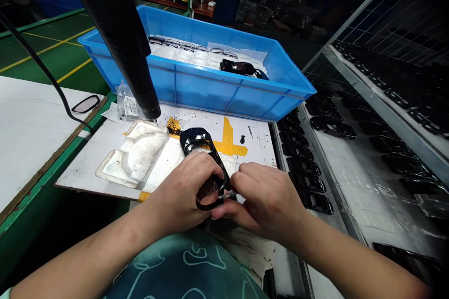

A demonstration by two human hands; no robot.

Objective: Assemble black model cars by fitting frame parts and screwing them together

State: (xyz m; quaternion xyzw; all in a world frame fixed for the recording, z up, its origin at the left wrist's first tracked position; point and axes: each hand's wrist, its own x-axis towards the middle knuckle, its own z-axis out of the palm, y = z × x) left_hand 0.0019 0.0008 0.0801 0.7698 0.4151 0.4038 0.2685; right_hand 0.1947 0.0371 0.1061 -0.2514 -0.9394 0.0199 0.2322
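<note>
A glossy black toy car body shell (198, 136) is tilted in front of me, its far end over the white foam rest. My left hand (187, 187) is closed around its near left side. A thin black rim (210, 204) shows between my hands at the near end. My right hand (264, 196) is closed at the shell's near right edge, thumb and fingers pinched together. A small shiny bit (229, 194) shows at the right fingertips; I cannot make out what it is. My fingers hide much of the shell's near end.
A white foam cradle (140, 154) lies on the taped board. Above it hangs a black powered tool (129, 46), tip down. Behind stands a blue bin (210, 84) with black-framed pieces. Black shells line the rack (305, 168) at right. Small black bits (182, 126) lie scattered.
</note>
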